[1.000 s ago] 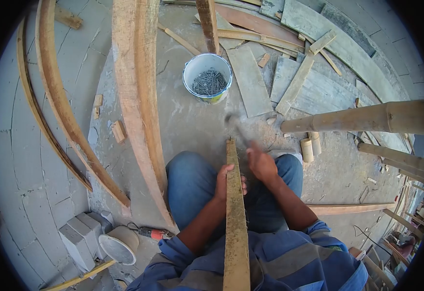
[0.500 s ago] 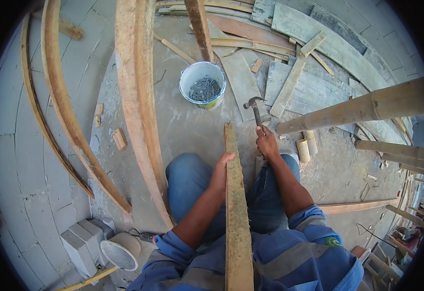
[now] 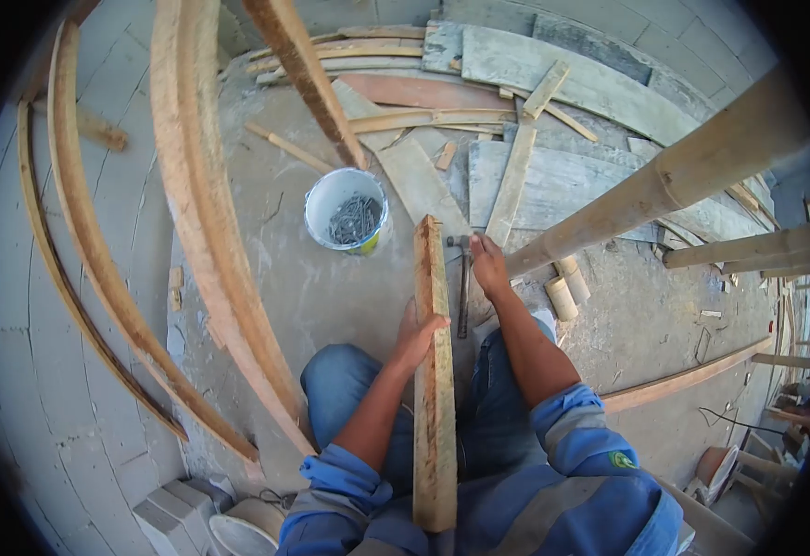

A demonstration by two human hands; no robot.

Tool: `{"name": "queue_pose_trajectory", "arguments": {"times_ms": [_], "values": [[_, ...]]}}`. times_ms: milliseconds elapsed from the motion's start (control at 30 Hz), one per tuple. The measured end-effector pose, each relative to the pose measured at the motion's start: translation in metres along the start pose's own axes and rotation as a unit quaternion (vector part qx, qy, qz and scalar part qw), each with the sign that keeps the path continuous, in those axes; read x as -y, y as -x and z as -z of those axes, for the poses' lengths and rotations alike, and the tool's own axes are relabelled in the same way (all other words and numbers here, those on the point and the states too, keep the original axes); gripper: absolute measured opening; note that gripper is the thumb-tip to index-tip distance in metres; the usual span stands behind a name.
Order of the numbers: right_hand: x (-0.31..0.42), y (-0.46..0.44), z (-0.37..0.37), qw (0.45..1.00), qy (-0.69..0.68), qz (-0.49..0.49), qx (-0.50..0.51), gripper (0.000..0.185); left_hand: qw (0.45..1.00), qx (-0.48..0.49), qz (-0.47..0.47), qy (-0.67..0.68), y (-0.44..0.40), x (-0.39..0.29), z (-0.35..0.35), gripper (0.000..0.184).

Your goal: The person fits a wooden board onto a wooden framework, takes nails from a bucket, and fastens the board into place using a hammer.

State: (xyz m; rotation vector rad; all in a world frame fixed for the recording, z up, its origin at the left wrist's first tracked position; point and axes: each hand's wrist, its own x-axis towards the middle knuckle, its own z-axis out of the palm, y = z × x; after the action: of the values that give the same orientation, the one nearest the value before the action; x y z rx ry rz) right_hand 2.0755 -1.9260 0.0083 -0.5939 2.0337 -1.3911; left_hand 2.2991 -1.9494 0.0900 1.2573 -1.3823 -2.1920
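Note:
My left hand [image 3: 412, 335] is wrapped around a long wooden beam [image 3: 431, 398], which stretches from near my body to past my knees. The beam has a rough, reddish-brown stained face. To its right, my right hand [image 3: 490, 269] is closed at the head end of a hammer [image 3: 463, 287]. The fingers cover part of the metal head, and the dark handle points back toward me. Beyond the beam's far end, to the left, a white bucket [image 3: 317, 204] holds many nails [image 3: 355, 219].
Curved-looking timbers [image 3: 192, 176] stand on the left near a block wall [image 3: 6, 278]. Weathered boards [image 3: 553, 181] lie across the far floor. A thick bamboo pole [image 3: 646, 190] slants in from the right, near short bamboo pieces [image 3: 563, 298]. Grey blocks [image 3: 175, 514] sit at lower left.
The beam has turned and its far end has shifted slightly left and up. My right hand has gone from the hammer's handle to its head, and the hammer is lower and closer to the beam.

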Motion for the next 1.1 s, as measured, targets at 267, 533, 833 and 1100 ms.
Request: {"name": "queue_pose_trajectory", "arguments": {"times_ms": [267, 533, 833, 1100], "values": [[0.027, -0.112, -0.009, 0.987, -0.005, -0.066, 0.149, 0.059, 0.990, 0.084, 0.004, 0.109, 0.022, -0.011, -0.015, 0.077], [0.026, -0.115, -0.017, 0.975, 0.114, -0.025, 0.191, 0.048, 0.991, 0.082, 0.013, 0.105, 0.024, -0.010, -0.013, 0.077], [0.016, -0.097, -0.023, 0.989, -0.096, -0.073, 0.084, 0.048, 0.999, 0.045, -0.006, -0.028, 0.032, -0.031, -0.015, 0.089], [0.041, 0.018, -0.045, 0.975, -0.007, -0.210, 0.076, 0.074, 0.961, 0.004, -0.073, -0.266, 0.019, 0.004, 0.006, 0.092]]}}
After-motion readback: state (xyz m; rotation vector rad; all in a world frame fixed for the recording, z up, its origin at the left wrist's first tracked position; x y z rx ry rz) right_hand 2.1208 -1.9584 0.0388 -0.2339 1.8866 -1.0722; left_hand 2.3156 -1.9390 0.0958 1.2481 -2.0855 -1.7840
